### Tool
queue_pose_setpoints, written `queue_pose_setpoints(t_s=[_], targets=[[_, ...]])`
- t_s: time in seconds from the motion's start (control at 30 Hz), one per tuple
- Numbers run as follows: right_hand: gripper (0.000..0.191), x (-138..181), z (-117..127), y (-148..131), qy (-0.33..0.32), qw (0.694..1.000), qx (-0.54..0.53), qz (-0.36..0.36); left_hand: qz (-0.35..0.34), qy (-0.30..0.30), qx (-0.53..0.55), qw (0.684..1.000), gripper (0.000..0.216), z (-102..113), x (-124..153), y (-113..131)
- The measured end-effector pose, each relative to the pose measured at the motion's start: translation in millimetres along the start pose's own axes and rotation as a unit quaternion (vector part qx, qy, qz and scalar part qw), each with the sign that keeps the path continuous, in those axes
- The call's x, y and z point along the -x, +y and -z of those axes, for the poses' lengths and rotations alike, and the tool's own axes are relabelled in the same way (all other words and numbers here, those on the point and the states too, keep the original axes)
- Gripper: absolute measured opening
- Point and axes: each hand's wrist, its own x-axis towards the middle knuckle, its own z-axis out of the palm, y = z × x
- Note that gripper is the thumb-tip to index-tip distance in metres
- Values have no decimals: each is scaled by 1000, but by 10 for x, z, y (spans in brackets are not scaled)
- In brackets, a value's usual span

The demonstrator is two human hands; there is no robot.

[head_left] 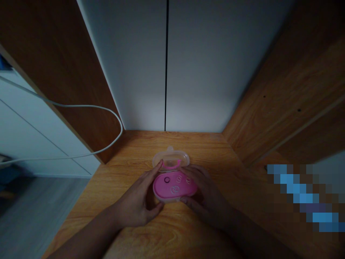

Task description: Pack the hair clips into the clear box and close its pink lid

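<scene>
A small oval plastic box [172, 194] with a pink top face lies on the wooden surface in front of me. On the pink face are a dark ring and several pale rings; I cannot tell whether they are loose or printed. Its clear lid [157, 158] with a pink handle [171, 167] lies folded back behind it. My left hand [137, 201] curves around the left end, thumb at the near edge and a fingertip by the lid. My right hand [206, 192] grips the right end, fingers over the far edge and thumb at the near edge.
The wooden surface [105, 187] runs back to white panels [142, 72] with a dark gap between them. Wooden boards [272, 82] stand at right and left. A white cable [88, 106] loops in from the left. A blurred-out patch [299, 192] is at lower right.
</scene>
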Motion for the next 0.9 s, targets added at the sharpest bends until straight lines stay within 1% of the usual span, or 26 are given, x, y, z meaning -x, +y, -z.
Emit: queue_pose_setpoints(t_s=[0.2,0.33,0.47,0.63,0.8,0.9], targets=[[63,-23,-5,-24,30,999,-19,9,-24,-4,-17,1000,101,18,1,11],[65,-14,-29,-42,50,998,-40,13,-34,-11,4,999,97,41,-13,38],[68,1,-45,-58,65,996,-56,20,-33,-21,30,999,97,72,-15,34],[67,-1,-47,-70,63,995,-77,24,-21,-25,51,998,80,102,-14,24],[72,9,-56,-61,52,995,-90,5,-45,-14,46,998,74,135,-55,33],[78,21,-73,-49,41,996,-74,-7,-48,-8,41,998,70,147,-81,37]])
